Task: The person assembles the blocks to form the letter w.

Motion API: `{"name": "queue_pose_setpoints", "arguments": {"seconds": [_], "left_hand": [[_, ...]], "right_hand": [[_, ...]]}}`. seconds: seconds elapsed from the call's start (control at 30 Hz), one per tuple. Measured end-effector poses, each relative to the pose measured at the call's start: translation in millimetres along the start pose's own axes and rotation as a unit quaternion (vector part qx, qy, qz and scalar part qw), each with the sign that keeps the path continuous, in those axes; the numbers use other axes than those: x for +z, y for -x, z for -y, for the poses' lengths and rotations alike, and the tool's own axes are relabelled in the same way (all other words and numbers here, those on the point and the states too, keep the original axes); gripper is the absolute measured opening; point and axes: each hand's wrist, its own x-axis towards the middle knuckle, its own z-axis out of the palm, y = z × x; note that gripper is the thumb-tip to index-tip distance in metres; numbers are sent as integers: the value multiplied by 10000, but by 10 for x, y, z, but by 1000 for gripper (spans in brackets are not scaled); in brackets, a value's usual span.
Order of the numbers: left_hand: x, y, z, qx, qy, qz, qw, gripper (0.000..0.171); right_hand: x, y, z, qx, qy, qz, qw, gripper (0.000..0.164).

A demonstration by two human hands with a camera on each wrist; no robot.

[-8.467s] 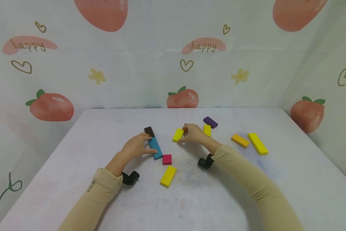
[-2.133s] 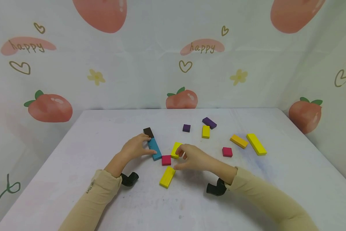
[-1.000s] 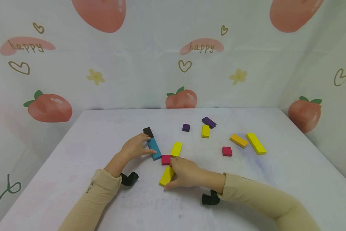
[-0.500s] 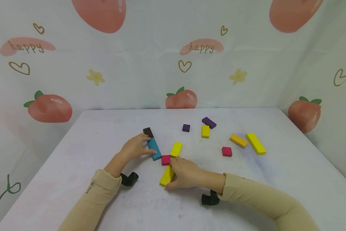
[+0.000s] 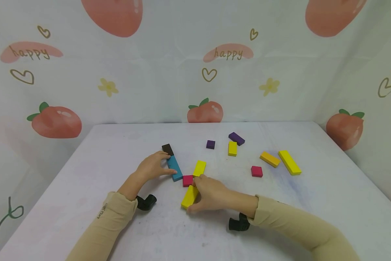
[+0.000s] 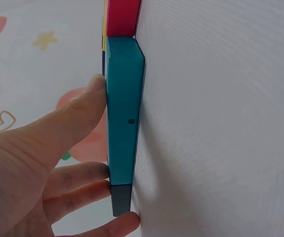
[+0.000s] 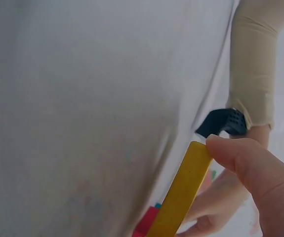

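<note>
In the head view my left hand (image 5: 151, 168) lies over a blue block (image 5: 174, 168), thumb and fingers resting along its top edge in the left wrist view. A dark brown block (image 5: 167, 149) adjoins its far end, and a fingertip lies close to it. My right hand (image 5: 212, 194) pinches a yellow block (image 5: 189, 197) lengthwise, thumb at the near end and fingers at the far end. In the right wrist view the thumb touches this block's end. A red block (image 5: 187, 181) touches the blue block's near corner. Another yellow block (image 5: 200, 168) lies just beyond the right fingers.
Farther off lie a small purple block (image 5: 210, 144), a longer purple block (image 5: 237, 138) and a short yellow block (image 5: 233, 148). At the right are a red block (image 5: 256, 171), an orange block (image 5: 270, 159) and a long yellow block (image 5: 289, 162). Black wrist cameras hang under both forearms.
Earlier, my right hand placed a yellow block beside the red one, then took hold of the nearer yellow block. That block has now shifted slightly away from me. The left hand has stayed still.
</note>
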Motion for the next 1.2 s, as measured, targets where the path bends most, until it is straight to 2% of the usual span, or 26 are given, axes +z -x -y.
{"name": "queue_pose_setpoints", "arguments": {"seconds": [0.53, 0.67, 0.7, 0.77, 0.9, 0.93, 0.97, 1.2], "left_hand": [[-10, 7, -13, -53, 3, 25, 10000, 70], [-4, -5, 18, 3, 100, 14, 9999, 74], [58, -50, 97, 119, 66, -84, 9999, 76], [54, -48, 102, 153, 41, -96, 9998, 79], [58, -47, 85, 72, 129, -87, 9999, 76], [-3, -3, 3, -41, 168, 4, 9999, 74], [-2, -5, -5, -74, 185, 14, 9998, 73], [-12, 8, -35, -26, -116, 43, 9999, 73]], "right_hand": [[-211, -13, -159, 120, -624, -338, 9974, 60], [-260, -23, -211, 237, -737, -452, 9960, 59], [-273, -24, -223, 266, -758, -477, 9956, 59], [-295, -34, -251, 325, -814, -501, 9949, 60], [-329, -54, -314, 344, -878, -539, 9941, 60], [-336, -60, -330, 332, -893, -549, 9939, 60], [-342, -63, -346, 318, -893, -569, 9939, 60], [-387, -102, -449, 329, -987, -657, 9924, 58]]}}
